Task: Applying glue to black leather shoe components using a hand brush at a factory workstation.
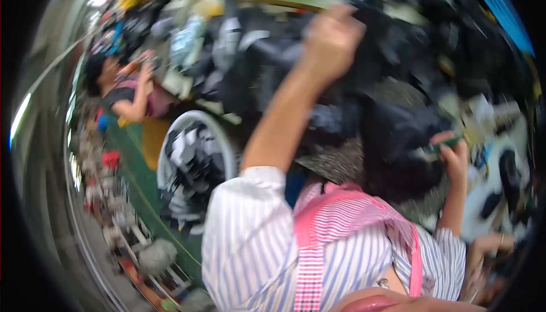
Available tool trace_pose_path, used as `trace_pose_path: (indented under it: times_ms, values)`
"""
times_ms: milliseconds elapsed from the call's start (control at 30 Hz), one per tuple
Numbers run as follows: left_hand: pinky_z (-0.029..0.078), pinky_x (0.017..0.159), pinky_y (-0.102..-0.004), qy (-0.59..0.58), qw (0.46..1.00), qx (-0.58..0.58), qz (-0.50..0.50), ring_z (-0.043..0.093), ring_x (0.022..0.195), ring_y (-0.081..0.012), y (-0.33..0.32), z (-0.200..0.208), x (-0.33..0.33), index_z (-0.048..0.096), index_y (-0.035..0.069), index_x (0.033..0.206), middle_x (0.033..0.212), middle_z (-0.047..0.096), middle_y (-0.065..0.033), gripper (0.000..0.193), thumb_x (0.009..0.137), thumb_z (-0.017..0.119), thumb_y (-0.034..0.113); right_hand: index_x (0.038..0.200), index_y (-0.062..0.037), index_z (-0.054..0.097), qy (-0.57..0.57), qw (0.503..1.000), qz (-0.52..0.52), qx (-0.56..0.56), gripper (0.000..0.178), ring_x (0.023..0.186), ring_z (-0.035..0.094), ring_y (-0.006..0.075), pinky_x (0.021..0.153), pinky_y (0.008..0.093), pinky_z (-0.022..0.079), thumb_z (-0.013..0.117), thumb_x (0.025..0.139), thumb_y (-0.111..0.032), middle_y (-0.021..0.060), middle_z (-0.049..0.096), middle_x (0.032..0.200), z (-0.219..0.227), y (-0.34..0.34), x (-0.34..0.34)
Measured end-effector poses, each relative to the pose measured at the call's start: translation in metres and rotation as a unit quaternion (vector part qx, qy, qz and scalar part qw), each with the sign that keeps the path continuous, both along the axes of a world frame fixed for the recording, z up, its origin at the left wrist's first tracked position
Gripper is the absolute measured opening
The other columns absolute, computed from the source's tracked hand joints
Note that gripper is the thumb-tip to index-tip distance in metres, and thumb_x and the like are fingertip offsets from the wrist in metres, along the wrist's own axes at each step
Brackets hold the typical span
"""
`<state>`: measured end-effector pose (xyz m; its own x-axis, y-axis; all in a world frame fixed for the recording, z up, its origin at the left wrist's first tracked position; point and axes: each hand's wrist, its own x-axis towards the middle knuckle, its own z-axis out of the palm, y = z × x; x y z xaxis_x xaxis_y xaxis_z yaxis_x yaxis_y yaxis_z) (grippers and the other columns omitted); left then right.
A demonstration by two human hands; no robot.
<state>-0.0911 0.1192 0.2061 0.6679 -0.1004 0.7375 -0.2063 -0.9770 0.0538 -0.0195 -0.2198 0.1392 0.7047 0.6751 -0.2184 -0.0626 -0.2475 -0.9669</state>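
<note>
- Head view, much blurred; I read the work from here, both bare hands in sight.
- Left hand [334,34]: arm outstretched over the heap of black sheet material [267,56], fingers looking curled inward. Too smeared for me to tell whether they pinch anything.
- Right hand [454,156]: fingers wrapped around a green-handled tool [450,144]; I cannot make out its exact kind.
- The tool sits in front of the person, at the right edge of a large black piece [395,136]; contact between tool and piece I cannot confirm.
- Grey speckled material [335,164] shows just left of that piece, nearer the body.
- Left of the outstretched arm: a round white-rimmed bin [230,156] filled with black and grey scraps [193,156], on a green floor [132,156].
- Farther left, a co-worker [133,93] with both hands raised together.
</note>
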Motion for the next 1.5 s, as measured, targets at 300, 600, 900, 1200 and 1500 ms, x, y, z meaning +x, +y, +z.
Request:
trace_pose_path:
  times_ms: [300, 600, 900, 1200, 1500]
  values:
    - [0.041, 0.071, -0.0365, 0.089, 0.973, -0.178, 0.12, 0.053, 0.082, -0.0345, 0.015, 0.037, 0.078, 0.05, 0.002, 0.1, 0.089, 0.056, -0.0183, 0.03, 0.08, 0.044, 0.023, 0.077, -0.0019, 0.053, 0.014, 0.973, -0.22, 0.073, 0.008, 0.05, 0.044, 0.0054, 0.046, 0.0185, 0.034, 0.057, 0.073, -0.008, -0.0009, 0.05, 0.062, -0.021, -0.053, -0.02]
    - [0.038, 0.073, -0.0463, 0.243, 0.897, -0.248, 0.274, 0.05, 0.082, -0.0433, -0.013, -0.136, 0.116, 0.038, 0.008, 0.108, 0.088, 0.053, -0.0283, 0.034, 0.078, 0.041, 0.021, 0.075, -0.0031, 0.054, 0.03, 0.951, -0.305, 0.041, 0.006, 0.053, 0.044, 0.0034, 0.049, 0.017, 0.035, 0.056, 0.073, -0.009, -0.0025, 0.051, 0.063, -0.025, -0.078, -0.043]
    - [0.04, 0.072, -0.0325, 0.338, 0.881, -0.324, -0.073, 0.052, 0.08, -0.0265, -0.124, -0.138, 0.001, 0.049, 0.001, 0.097, 0.089, 0.053, -0.0134, 0.026, 0.076, 0.053, 0.015, 0.083, -0.0001, 0.054, -0.08, 0.901, -0.421, 0.069, 0.01, 0.054, 0.048, 0.0074, 0.05, 0.0199, 0.037, 0.054, 0.077, -0.008, 0.0024, 0.054, 0.067, -0.03, -0.072, -0.027]
    - [0.041, 0.062, -0.0248, 0.525, 0.707, -0.473, 0.001, 0.046, 0.062, -0.0102, -0.19, -0.188, -0.024, 0.045, -0.003, 0.105, 0.076, 0.052, -0.0065, 0.048, 0.068, 0.064, 0.021, 0.072, -0.0051, 0.059, -0.442, 0.766, -0.358, -0.298, 0.013, 0.053, 0.052, 0.0222, 0.048, 0.029, 0.04, 0.061, 0.069, -0.018, 0.0094, 0.056, 0.058, -0.105, -0.108, 0.032]
    - [0.045, 0.072, -0.0269, 0.362, 0.393, -0.836, -0.123, 0.053, 0.083, -0.0156, -0.179, -0.161, -0.007, 0.043, 0.003, 0.104, 0.095, 0.053, -0.006, 0.028, 0.077, 0.052, 0.003, 0.071, -0.0028, 0.057, -0.186, 0.84, -0.508, -0.049, 0.013, 0.05, 0.043, 0.0039, 0.044, 0.0189, 0.032, 0.06, 0.073, -0.016, -0.0006, 0.054, 0.06, -0.088, -0.161, 0.01]
